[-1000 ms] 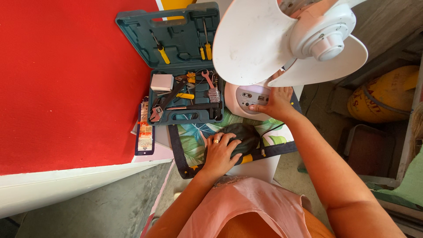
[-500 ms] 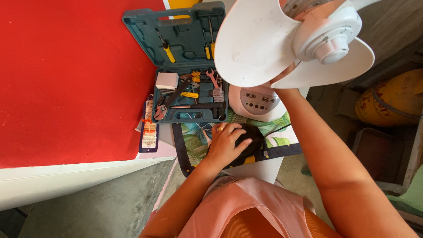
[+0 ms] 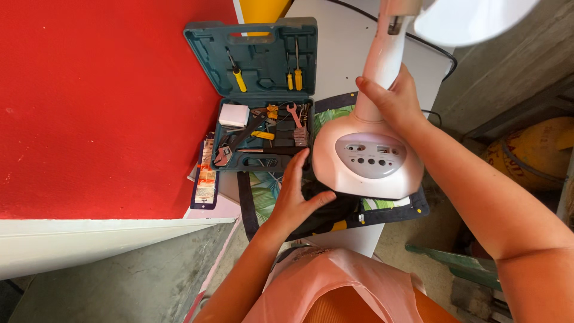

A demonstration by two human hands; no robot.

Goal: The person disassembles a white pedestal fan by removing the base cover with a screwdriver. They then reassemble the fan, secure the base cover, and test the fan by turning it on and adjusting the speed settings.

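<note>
Gripping the white fan stand [image 3: 382,60] with right hand [image 3: 391,98] closed around it, left hand [image 3: 299,194] spread flat against the fan base [image 3: 365,158], beside open teal tool case [image 3: 257,90], over leaf-patterned cloth [image 3: 263,191]

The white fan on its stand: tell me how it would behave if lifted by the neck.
Probably top-heavy: the fan carries its head high on a slim neck, where the right hand grips. Its broad rounded base suggests steadiness once set down. The smooth plastic may be slippery.

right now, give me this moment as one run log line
left hand: flat on dark cloth by fan base | right hand: grips fan stem | tool case: open
</note>
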